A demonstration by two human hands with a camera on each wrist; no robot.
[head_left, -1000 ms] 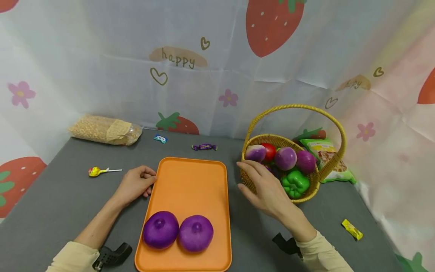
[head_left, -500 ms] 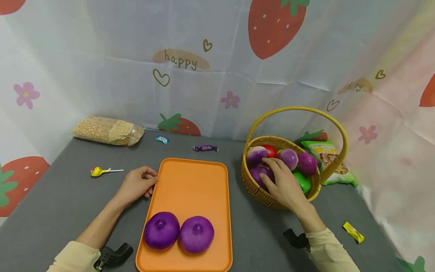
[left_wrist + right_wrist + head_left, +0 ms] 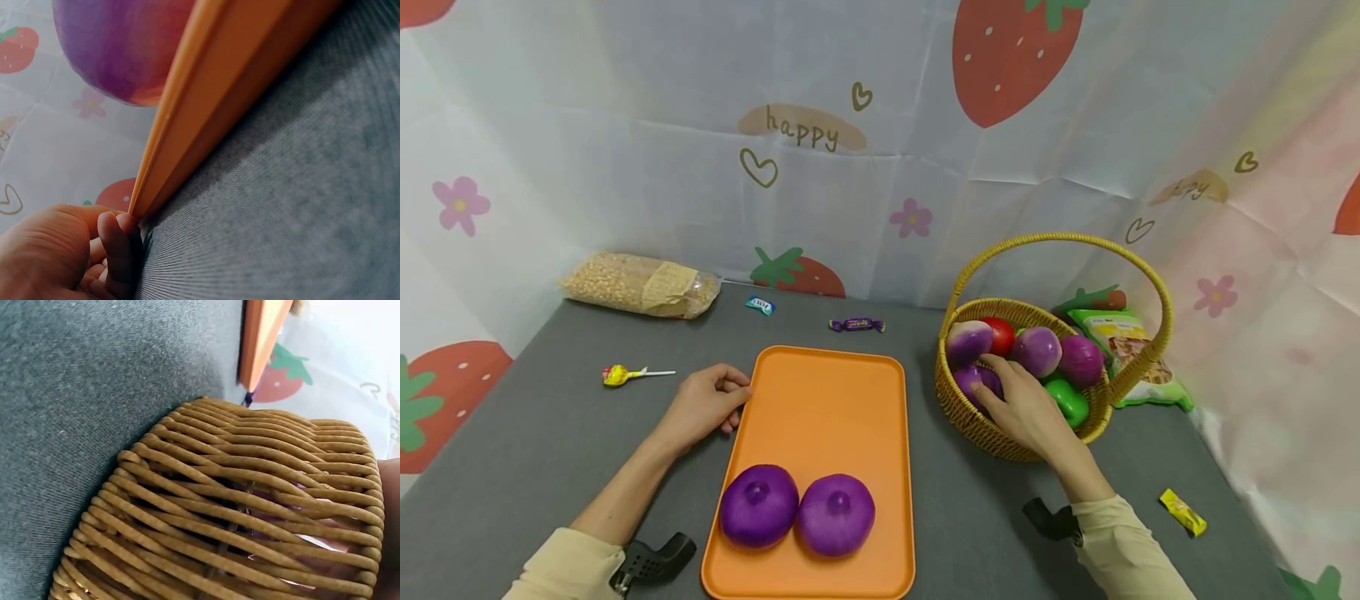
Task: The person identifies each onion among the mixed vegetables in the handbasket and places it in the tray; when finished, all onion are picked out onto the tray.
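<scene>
An orange tray [image 3: 831, 400] lies on the table with two round purple onions [image 3: 760, 506] side by side at its near end. My left hand [image 3: 703, 404] pinches the tray's left rim between thumb and finger; the left wrist view shows the fingertips [image 3: 112, 228] right at that edge. Inside the yellow wicker basket [image 3: 988, 437], my right hand [image 3: 1030, 408] grips another purple onion [image 3: 972, 382] with thumb and fingers. Around it are purple-and-white turnips [image 3: 1037, 350], a red tomato [image 3: 1000, 336] and a green pepper [image 3: 1067, 402]. In the right wrist view, the basket's weave [image 3: 237, 506] hides most of this hand.
The basket's tall handle [image 3: 1067, 237] arches over its contents. Behind it leans a green snack bag [image 3: 1131, 350]. A bag of kernels [image 3: 632, 285], a lollipop [image 3: 621, 375], a blue candy [image 3: 760, 305], a purple candy [image 3: 856, 324] and a yellow candy [image 3: 1182, 512] lie about.
My right hand has moved from above the basket's left rim down into it, onto the purple onion. My left hand stays at the tray's edge.
</scene>
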